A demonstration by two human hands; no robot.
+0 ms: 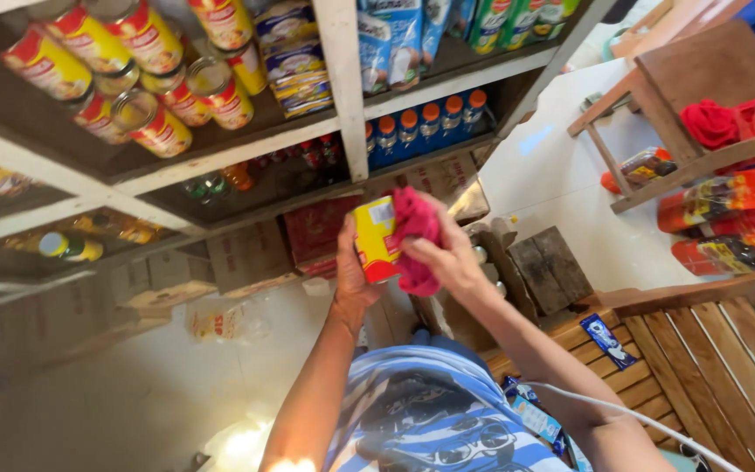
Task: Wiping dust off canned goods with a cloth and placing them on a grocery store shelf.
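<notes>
**Yellow can held up, pink cloth pressed to its side**

From my feed, I see the left hand (351, 267) wrapped around a yellow can (376, 238) with a red base, gripping it from behind so the fingers are mostly hidden by the can. The can sits upright near the middle of the view, in front of the lower shelves. My right hand (452, 258) is clenched on a pink cloth (414, 236), bunched against the can's right side and touching it; the cloth covers part of the can from top to bottom.

Beyond the hands stands a white shelf unit (342, 79). On its upper left compartment lie stacked tins (146, 79) in yellow and red, lying on their sides. To the right of the upright, a row of blue bottles with orange caps (421, 127) stands on a lower shelf, with soft packets above them. Below, near the floor, I make out cardboard boxes (246, 253), their contents unclear.

On the right, a wooden stool (701, 87) carries a red cloth (718, 122), and a slatted wooden bench (709, 358) lies nearer to me with a small blue packet (606, 339) on it. A striped blue shirt (430, 411) fills the near bottom edge.
</notes>
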